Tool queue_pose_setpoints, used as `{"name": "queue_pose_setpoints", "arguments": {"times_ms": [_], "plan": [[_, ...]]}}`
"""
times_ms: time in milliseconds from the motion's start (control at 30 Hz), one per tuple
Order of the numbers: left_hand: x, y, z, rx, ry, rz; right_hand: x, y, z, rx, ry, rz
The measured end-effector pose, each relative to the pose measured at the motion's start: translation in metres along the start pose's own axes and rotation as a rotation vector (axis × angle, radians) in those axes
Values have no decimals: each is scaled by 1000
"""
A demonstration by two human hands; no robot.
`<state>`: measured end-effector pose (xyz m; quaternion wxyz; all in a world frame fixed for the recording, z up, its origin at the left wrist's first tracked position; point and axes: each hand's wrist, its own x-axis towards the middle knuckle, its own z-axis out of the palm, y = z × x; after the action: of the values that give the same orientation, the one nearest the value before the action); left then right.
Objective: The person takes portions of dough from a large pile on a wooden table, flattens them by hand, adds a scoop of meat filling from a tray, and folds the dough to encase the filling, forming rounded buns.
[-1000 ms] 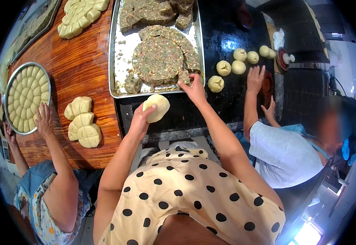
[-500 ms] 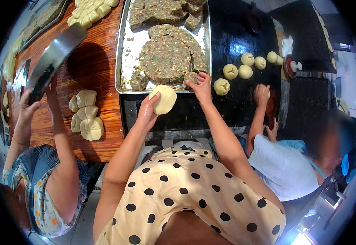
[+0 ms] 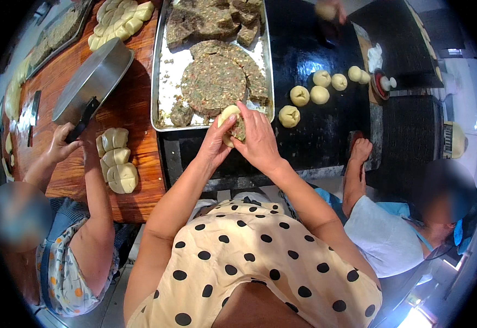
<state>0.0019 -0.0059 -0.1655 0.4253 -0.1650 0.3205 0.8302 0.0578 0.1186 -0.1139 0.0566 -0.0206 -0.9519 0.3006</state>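
My left hand [image 3: 215, 139] is closed round a pale dough disc [image 3: 228, 113], which is curved around a lump of speckled brown-green filling [image 3: 239, 128]. My right hand [image 3: 256, 141] grips that lump in the dough, its fingers over the top. Both hands meet at the front edge of a metal tray [image 3: 157, 87]. The tray holds a big round slab of the same filling [image 3: 211, 82] and broken chunks of it. Several closed dough balls [image 3: 319, 94] lie on the black worktop to the right.
On the wooden table [image 3: 134, 210] are cut dough pieces [image 3: 118, 169]. A co-worker on the left holds a round pan [image 3: 93, 76] tilted by its handle. Another at the right has a hand [image 3: 361, 150] near the worktop's edge. A hand [image 3: 337, 11] shows at the top.
My right hand has moved left from the tray with filling and joined my left hand, whose dough now curves round it. The left co-worker has lifted and tipped the pan, now without visible dough.
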Motion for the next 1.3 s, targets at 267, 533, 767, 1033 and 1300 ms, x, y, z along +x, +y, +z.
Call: {"name": "queue_pose_setpoints", "arguments": {"times_ms": [267,533,767,1033,1300], "plan": [[-16,-1,38,-226,-60,-87,-19,21,2,1165,664,495],[-30,-14,74,-161,12,47,-7,-17,-12,1306,598,442],[-44,-20,84,-27,-110,218,-11,-24,-26,1118,608,428],[-59,-15,110,27,-26,292,-10,-31,-24,1137,735,307],[-69,3,96,-34,14,97,-19,-33,-41,1603,467,456]]}}
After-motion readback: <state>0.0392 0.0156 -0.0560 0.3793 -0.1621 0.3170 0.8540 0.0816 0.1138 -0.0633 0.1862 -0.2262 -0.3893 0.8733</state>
